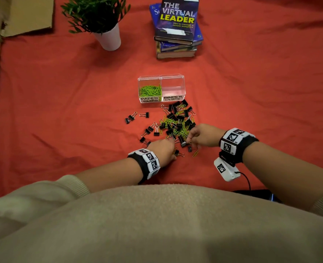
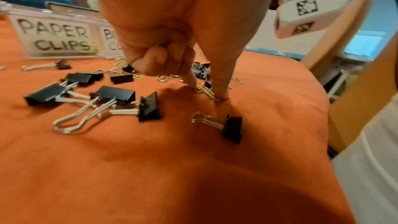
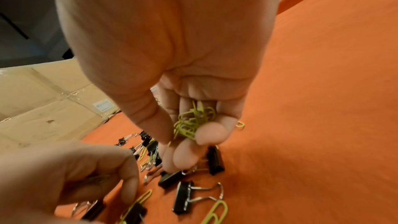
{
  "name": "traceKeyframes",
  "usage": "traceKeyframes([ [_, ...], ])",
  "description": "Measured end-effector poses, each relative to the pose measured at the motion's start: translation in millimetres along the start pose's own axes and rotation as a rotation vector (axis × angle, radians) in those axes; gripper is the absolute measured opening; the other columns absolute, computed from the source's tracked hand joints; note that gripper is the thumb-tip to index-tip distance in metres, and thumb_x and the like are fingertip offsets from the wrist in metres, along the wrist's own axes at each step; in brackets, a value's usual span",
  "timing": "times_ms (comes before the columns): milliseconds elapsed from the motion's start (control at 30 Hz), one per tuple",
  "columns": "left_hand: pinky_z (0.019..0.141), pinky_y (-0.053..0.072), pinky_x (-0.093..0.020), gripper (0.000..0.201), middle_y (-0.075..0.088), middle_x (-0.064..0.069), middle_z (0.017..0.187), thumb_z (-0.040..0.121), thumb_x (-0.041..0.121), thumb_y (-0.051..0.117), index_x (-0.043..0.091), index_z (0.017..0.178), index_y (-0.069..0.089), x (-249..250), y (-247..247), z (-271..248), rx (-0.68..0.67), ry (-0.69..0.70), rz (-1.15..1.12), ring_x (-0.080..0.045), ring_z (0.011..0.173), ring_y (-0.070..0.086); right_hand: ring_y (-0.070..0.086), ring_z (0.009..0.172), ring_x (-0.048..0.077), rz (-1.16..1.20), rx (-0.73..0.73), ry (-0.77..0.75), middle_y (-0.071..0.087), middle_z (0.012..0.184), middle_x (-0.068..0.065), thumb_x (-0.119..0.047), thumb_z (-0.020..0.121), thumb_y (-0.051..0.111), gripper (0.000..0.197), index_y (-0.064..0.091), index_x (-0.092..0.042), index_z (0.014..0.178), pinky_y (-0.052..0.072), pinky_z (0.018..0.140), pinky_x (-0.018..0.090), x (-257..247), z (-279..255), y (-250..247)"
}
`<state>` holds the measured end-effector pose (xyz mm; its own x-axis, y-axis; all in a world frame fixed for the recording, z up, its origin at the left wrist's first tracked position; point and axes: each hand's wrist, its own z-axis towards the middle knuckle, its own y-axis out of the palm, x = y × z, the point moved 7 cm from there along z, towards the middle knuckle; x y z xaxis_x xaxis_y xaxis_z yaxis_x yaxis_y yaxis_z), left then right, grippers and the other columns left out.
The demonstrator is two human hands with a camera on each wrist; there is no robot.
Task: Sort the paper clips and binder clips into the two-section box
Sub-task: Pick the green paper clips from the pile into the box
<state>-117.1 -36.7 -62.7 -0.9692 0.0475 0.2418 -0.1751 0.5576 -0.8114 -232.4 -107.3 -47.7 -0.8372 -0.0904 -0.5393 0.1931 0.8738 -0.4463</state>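
- Two-section box (image 1: 173, 79), clear plastic, stands on the red cloth (image 1: 62, 103) covering the surface, just beyond the clip pile.
- Left section, labelled "PAPER CLIPS" (image 1: 150, 99), holds a heap of green paper clips (image 1: 149, 90). Right section, labelled "BINDER CLIPS" (image 1: 173, 98), shows no clips.
- Mixed pile (image 1: 177, 123) of black binder clips and green paper clips lies between the box and both hands. A few stray binder clips (image 1: 131, 117) sit apart to the pile's left.
- Left hand (image 1: 163, 149) is at the near edge of the pile. In the left wrist view, thumb and forefinger tips (image 2: 219, 91) press down on a green paper clip (image 2: 205, 90) lying on the cloth, pinching it; the other fingers are curled into the palm.
- Right hand (image 1: 202, 136) is at the pile's right edge. The right wrist view shows its curled fingers (image 3: 212, 133) cupping a bunch of green paper clips (image 3: 193, 122) against the palm, the fingertips just above a black binder clip (image 3: 170, 178).
- Beyond the box: a potted plant (image 1: 100, 18) in a white pot and a stack of books (image 1: 176, 29). Cardboard (image 1: 24, 14) at far left.
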Motion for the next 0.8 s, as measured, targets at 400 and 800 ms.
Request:
traceKeyframes([
  [400, 0.073, 0.052, -0.040, 0.028, 0.064, -0.011, 0.106, 0.089, 0.026, 0.058, 0.010, 0.111, 0.050, -6.8, -5.6, 8.2, 0.020, 0.035, 0.013, -0.033, 0.095, 0.063, 0.058, 0.089, 0.020, -0.523, -0.009, -0.146, 0.064, 0.098, 0.001, -0.019, 0.081, 0.066, 0.014, 0.064, -0.016, 0.095, 0.042, 0.068, 0.027, 8.5, -4.3, 31.4],
  [800, 0.075, 0.050, -0.040, 0.022, 0.063, -0.014, 0.106, 0.089, 0.024, 0.052, 0.008, 0.104, 0.052, -4.2, 2.6, 10.8, -0.060, 0.029, -0.013, -0.035, 0.096, 0.062, 0.056, 0.102, 0.028, -0.594, -0.045, -0.143, 0.058, 0.111, 0.012, -0.021, 0.093, 0.054, 0.021, 0.057, -0.003, 0.104, 0.044, 0.085, 0.038, 11.8, -6.4, 43.6],
])
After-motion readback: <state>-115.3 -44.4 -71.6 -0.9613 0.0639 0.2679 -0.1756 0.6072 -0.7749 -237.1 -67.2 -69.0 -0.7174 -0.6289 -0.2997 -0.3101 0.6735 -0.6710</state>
